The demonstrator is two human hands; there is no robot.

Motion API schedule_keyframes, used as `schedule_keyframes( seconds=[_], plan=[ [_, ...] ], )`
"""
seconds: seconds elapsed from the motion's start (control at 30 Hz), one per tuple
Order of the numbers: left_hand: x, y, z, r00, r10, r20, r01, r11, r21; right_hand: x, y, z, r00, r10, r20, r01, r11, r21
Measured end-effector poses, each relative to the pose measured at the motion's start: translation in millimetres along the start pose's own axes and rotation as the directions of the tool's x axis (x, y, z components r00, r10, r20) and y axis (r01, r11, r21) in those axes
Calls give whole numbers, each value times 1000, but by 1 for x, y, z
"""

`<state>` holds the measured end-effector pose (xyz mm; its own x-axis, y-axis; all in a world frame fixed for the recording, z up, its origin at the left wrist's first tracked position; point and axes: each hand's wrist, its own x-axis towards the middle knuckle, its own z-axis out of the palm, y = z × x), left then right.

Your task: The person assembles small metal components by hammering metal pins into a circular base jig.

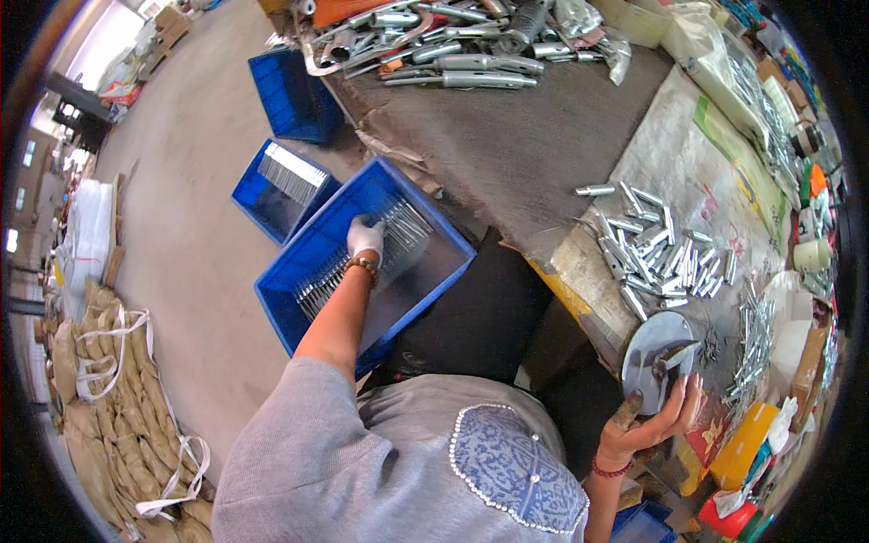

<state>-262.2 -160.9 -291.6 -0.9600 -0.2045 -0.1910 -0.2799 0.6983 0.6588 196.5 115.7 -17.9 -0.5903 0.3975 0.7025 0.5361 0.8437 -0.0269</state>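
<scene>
My left hand [365, 239], in a white glove, reaches into a large blue plastic bin [419, 308]. It touches or lies just over a long row of thin metal rods [398, 233] standing packed side by side. Its fingertips are hidden, so I cannot tell whether it grips any. At the right, my right hand [654, 427] is by the lower edge of a round grey metal dish [643, 348] with a bladed metal piece on it. Its fingers are apart and a wrap covers the thumb. Short silver tubes [647, 249] lie in a loose pile beyond the dish.
Two smaller blue bins [294, 95] [258, 195] stand beyond the large one, the nearer holding more rods. Bent metal parts [471, 63] are heaped on the far workbench [489, 136]. Thin silver pins [749, 348] lie right of the dish. Tan sacks [118, 398] fill the lower left.
</scene>
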Motion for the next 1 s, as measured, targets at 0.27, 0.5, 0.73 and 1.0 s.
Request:
schedule_keyframes(
  seconds=[0.27, 0.5, 0.73, 1.0],
  plan=[
    [-4, 39, -44, 878, 373, -302, -462, 827, -321, 2, -3, 4, 999, 36, 19, -38, 997, 70],
    [-205, 268, -147, 229, 973, -2, -924, 217, -315, 6, -3, -3, 995, 85, 45, -90, 988, 126],
    [-246, 324, -93, -132, 942, 308, -962, -47, -268, 15, -2, -41, 983, 179, 42, -181, 905, 385],
    [-244, 320, -87, 99, 897, 431, -711, 366, -600, 11, 72, -79, 951, 308, 20, -308, 942, 131]
  ],
)
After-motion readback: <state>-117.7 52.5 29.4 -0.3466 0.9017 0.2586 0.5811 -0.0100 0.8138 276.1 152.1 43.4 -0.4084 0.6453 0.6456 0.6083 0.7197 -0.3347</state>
